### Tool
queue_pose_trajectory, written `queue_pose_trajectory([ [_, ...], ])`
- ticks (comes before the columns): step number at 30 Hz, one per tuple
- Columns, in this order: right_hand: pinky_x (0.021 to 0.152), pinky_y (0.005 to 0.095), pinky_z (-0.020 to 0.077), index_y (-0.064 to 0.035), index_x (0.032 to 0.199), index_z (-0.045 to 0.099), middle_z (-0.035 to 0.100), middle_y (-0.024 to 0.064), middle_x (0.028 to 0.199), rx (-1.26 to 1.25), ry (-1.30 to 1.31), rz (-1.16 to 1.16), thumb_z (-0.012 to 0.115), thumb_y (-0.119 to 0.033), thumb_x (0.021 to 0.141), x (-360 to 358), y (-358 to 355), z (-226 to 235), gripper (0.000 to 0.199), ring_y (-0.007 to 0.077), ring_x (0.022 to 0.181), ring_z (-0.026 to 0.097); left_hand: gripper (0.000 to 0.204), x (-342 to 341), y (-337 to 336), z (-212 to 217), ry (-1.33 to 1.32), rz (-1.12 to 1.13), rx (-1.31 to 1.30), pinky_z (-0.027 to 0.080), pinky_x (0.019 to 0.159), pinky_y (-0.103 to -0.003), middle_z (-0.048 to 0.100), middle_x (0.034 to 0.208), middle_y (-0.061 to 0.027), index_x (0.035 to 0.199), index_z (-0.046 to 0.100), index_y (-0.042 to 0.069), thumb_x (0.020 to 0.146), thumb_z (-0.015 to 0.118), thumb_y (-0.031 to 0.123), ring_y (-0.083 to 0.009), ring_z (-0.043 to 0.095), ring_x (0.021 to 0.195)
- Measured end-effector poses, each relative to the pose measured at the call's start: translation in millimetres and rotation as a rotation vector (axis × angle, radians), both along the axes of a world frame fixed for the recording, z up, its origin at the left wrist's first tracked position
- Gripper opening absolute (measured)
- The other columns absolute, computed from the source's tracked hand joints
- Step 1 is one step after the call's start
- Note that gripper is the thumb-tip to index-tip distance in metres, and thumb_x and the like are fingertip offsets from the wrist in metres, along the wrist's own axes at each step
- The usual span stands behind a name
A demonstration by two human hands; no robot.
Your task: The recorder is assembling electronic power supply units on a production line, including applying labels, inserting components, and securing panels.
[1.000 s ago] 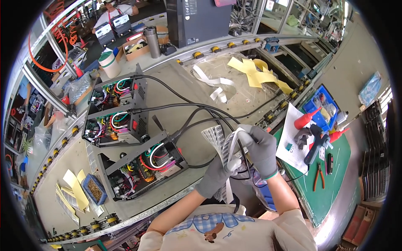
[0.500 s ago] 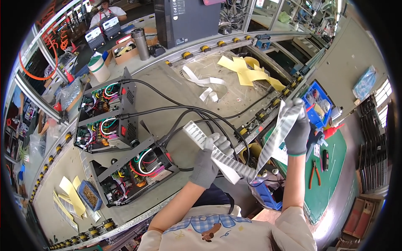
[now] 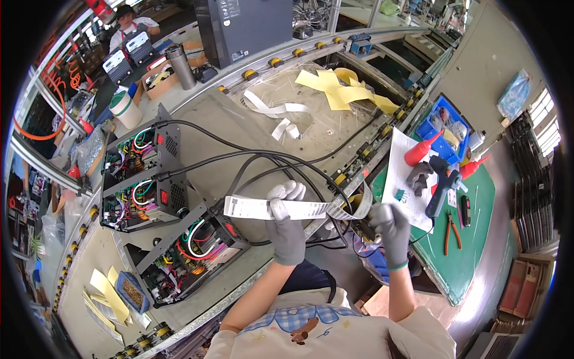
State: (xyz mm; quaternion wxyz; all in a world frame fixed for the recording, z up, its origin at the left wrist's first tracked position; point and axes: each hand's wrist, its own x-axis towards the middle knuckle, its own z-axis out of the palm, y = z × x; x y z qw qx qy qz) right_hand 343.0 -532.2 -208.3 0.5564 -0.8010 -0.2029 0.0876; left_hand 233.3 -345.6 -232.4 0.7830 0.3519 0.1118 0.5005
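Observation:
My left hand, in a grey glove, grips a long white strip of printed labels, with the thumb pressed on top of it. One end of the strip points left over the nearest open-sided machine. Its other part curls away to the right. Beside that curl, my gloved right hand is closed with the fingers bent in. Whether anything is between those fingers is hidden. Black cables run from the machines and pass behind the strip.
Two more open machines stand at left. Yellow paper strips and a white strip lie on the bench. A green mat holds a glue gun, pliers and a blue bin. A person works far left.
My right hand has come down from beside the blue bin toward my left hand. The strip, stretched up between the hands before, now lies nearly level. My left hand has turned more upright.

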Motion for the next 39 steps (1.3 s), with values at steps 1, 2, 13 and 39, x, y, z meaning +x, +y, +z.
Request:
queue_pose_trajectory([
  [1,0.054,0.03,0.0462,-0.0042,0.101,0.062,0.062,0.0082,0.074,0.048,0.284,0.106,0.068,-0.034,0.082,-15,5,-5,0.036,0.0188,0.058,0.059,0.049,3,1,-3,-0.033,0.006,0.0,0.038,0.103,-0.047,0.052,0.115,-0.0125,0.12,0.041,0.005,0.092,0.051,0.044,-0.0254,0.052,0.111],
  [2,0.052,0.0286,0.0455,-0.0048,0.101,0.062,0.062,0.0091,0.075,0.078,0.56,0.174,0.07,-0.036,0.079,-30,12,-11,0.039,0.0179,0.056,0.058,0.049,5,3,-7,-0.021,-0.003,0.015,0.038,0.103,-0.047,0.052,0.115,-0.0125,0.12,0.041,0.005,0.092,0.051,0.044,-0.0254,0.052,0.111],
  [13,0.055,0.039,0.0461,-0.0097,0.092,0.064,0.06,0.0102,0.079,-0.555,-0.597,0.162,0.066,-0.028,0.078,-12,78,-26,0.024,0.0312,0.066,0.06,0.051,17,45,-46,-0.002,0.076,-0.615,0.043,0.101,-0.036,0.053,0.119,-0.0094,0.124,0.045,0.003,0.092,0.051,0.043,-0.0225,0.05,0.115],
  [39,0.073,0.0376,0.0476,-0.0131,0.094,0.064,0.06,0.0074,0.095,-0.125,-0.836,0.052,0.061,-0.008,0.071,34,29,48,0.023,0.0264,0.084,0.06,0.02,13,29,25,1.058,-0.162,1.227,0.045,0.068,-0.045,0.061,0.088,-0.0171,0.099,0.06,0.005,0.084,0.056,0.017,-0.0385,0.058,0.081],
])
